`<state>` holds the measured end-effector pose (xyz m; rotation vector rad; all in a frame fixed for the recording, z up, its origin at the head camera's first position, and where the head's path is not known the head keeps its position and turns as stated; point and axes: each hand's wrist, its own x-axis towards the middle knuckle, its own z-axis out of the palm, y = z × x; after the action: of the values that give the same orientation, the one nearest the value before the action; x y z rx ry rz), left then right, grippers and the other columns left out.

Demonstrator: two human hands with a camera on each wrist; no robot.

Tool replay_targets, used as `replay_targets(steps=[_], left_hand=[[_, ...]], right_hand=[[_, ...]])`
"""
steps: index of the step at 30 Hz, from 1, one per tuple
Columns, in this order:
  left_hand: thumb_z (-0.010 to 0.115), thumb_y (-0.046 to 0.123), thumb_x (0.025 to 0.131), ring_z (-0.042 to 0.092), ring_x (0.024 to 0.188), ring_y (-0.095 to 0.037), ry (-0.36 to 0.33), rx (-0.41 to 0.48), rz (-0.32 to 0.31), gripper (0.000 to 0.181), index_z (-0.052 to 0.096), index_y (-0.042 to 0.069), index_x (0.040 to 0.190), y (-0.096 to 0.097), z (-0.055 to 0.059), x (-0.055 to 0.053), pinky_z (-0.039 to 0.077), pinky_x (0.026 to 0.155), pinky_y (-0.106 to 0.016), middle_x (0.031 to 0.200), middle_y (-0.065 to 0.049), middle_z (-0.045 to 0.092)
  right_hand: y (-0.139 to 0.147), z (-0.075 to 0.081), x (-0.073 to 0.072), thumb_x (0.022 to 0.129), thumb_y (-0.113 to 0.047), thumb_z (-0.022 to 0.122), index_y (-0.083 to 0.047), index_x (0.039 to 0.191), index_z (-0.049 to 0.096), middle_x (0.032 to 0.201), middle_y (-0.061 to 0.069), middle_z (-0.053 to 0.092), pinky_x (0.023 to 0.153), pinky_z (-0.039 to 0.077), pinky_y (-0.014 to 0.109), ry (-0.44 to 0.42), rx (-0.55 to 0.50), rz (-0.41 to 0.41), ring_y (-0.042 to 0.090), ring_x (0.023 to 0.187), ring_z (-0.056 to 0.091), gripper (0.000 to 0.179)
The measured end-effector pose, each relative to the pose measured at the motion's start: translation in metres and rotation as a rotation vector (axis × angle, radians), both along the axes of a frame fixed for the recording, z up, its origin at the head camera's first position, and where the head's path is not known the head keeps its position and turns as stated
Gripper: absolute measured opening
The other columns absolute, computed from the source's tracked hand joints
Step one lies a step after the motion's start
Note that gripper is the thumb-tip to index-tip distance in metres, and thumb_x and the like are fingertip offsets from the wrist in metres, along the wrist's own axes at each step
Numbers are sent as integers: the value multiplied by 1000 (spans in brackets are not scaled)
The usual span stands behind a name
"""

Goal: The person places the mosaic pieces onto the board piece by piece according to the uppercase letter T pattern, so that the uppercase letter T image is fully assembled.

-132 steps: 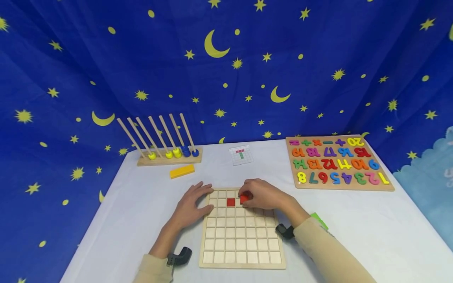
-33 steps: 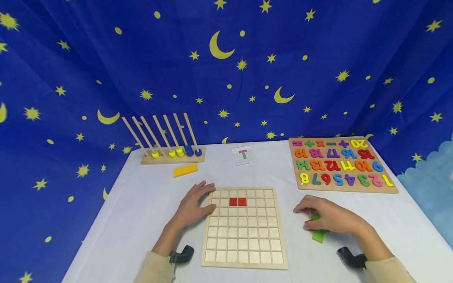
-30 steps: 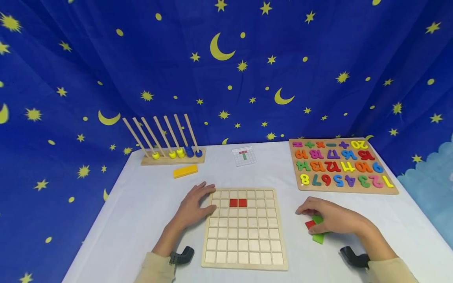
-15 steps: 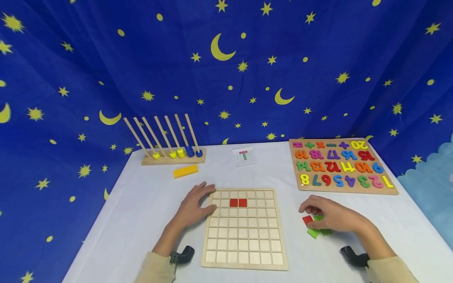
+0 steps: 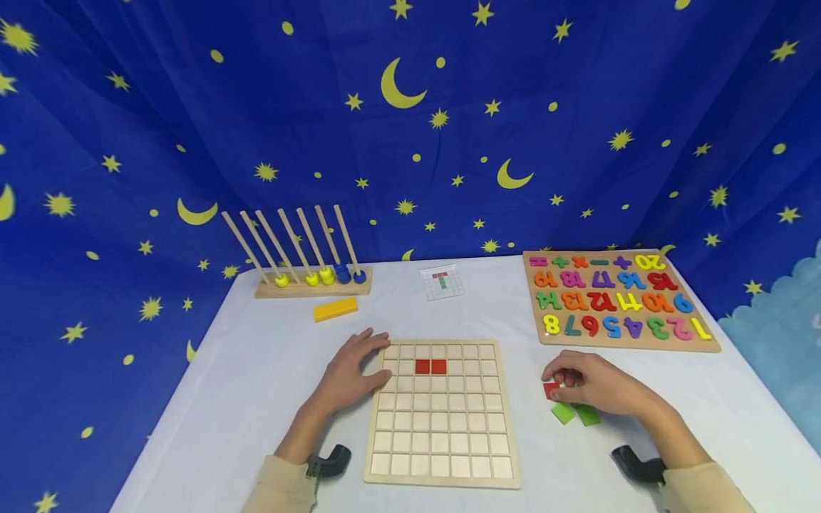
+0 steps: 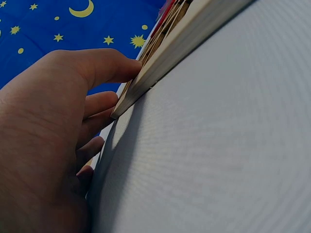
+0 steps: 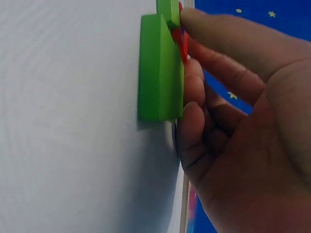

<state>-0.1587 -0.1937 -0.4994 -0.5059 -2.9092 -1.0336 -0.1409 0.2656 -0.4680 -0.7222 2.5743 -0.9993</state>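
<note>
A wooden grid board (image 5: 444, 474) lies flat on the white table, with two red square tiles (image 5: 439, 366) side by side in its second row from the far edge. My left hand (image 5: 349, 370) rests at the board's far left corner. In the left wrist view, its thumb (image 6: 109, 68) touches the board's edge. To the right of the board, my right hand (image 5: 596, 381) pinches a red tile (image 5: 551, 390) between thumb and fingers. Two green tiles (image 5: 563, 413) lie just below that hand. The right wrist view shows the red tile (image 7: 181, 43) tilted behind a green one (image 7: 161, 73).
A small card (image 5: 442, 282) with a red and green T pattern lies behind the board. At the back left stands a bead abacus (image 5: 314, 287), a yellow block (image 5: 336, 309) before it. A number puzzle board (image 5: 622, 337) occupies the back right.
A second red tile has joined the first on the board. My right hand went from the board to the loose tiles, spread them, and now pinches a red one. The left hand stayed put.
</note>
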Motion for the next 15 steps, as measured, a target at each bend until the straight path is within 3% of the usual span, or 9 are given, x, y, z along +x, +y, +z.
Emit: replay_targets(steps=[7, 15], left_hand=[[72, 42, 84, 24, 141, -19, -15, 8, -10, 56, 56, 25, 135, 0, -2, 1, 19, 114, -49, 145, 9, 44], [73, 40, 83, 24, 141, -19, -9, 3, -6, 56, 57, 25, 134, -1, 0, 0, 19, 114, -47, 145, 10, 45]], right_hand=[[0, -4, 1, 81, -35, 78, -24, 106, 67, 89, -8, 56, 66, 48, 22, 24, 63, -30, 12, 79, 52, 30], [-4, 2, 2, 81, -26, 78, -27, 108, 67, 95, -12, 58, 72, 49, 25, 19, 120, -38, 11, 83, 52, 29]])
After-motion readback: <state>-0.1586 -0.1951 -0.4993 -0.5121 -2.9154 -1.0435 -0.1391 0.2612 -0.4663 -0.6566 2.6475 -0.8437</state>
